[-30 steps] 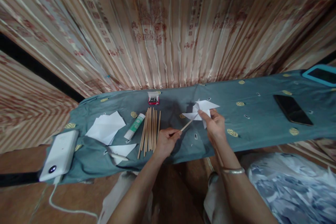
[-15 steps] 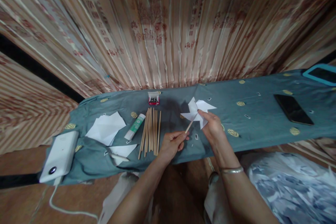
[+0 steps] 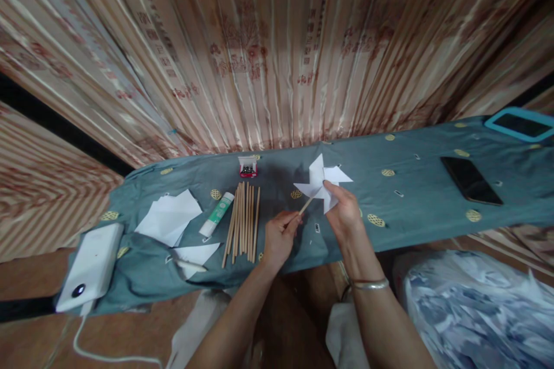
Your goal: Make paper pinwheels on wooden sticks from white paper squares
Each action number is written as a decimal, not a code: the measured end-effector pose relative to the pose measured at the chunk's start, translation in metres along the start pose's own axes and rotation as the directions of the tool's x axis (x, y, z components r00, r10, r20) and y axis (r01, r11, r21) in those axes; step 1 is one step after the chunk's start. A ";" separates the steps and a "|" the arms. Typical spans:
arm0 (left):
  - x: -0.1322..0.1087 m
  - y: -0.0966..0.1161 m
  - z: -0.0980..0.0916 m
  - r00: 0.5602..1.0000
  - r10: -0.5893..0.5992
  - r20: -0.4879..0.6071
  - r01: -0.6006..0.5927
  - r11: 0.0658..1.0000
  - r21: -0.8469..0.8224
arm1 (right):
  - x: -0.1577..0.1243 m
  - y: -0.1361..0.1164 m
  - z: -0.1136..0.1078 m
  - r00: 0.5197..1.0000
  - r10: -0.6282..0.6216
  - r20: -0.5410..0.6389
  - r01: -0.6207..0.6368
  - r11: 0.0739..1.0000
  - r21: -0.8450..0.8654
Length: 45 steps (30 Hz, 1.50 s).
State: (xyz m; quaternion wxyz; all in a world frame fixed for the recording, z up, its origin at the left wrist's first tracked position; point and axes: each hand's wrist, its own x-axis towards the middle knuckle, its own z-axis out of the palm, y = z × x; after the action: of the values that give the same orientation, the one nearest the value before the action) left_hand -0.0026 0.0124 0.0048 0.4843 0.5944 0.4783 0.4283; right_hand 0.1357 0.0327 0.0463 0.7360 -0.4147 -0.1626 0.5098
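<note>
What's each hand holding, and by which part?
Right grip: the white paper pinwheel, near its center. Left grip: a wooden stick, below the end nearest the pinwheel.

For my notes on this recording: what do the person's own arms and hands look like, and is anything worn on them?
The left hand and right hand are gloveless. The left forearm and right forearm are bare, with no sleeve in view. A shiny silver-coloured bangle circles the right one near the wrist; none shows on the left.
</note>
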 end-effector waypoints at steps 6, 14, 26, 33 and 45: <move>0.003 0.001 0.001 0.999 0.053 0.002 -0.053 0.998 0.029 | -0.003 -0.008 0.000 1.000 0.010 0.004 -0.010 0.999 0.048; 0.000 0.009 -0.001 0.999 0.050 0.021 -0.050 0.999 0.004 | -0.006 -0.012 0.004 1.000 -0.029 0.002 0.029 0.999 0.016; -0.004 0.010 -0.012 0.998 0.041 0.047 -0.043 0.998 0.042 | -0.004 -0.007 0.001 0.993 -0.100 0.057 0.107 0.984 -0.141; 0.003 0.011 -0.028 0.994 0.091 0.060 -0.099 0.983 0.155 | -0.007 -0.005 -0.006 0.994 -0.041 0.100 0.059 0.981 -0.184; -0.005 0.005 -0.031 0.992 -0.031 0.120 0.022 0.997 0.075 | -0.007 -0.004 -0.010 0.993 0.072 0.091 -0.053 0.980 -0.194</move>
State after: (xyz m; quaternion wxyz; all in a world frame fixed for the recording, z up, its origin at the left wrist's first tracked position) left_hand -0.0327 0.0117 0.0144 0.4959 0.6302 0.4713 0.3671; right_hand 0.1423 0.0217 0.0443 0.6675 -0.4630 -0.2337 0.5343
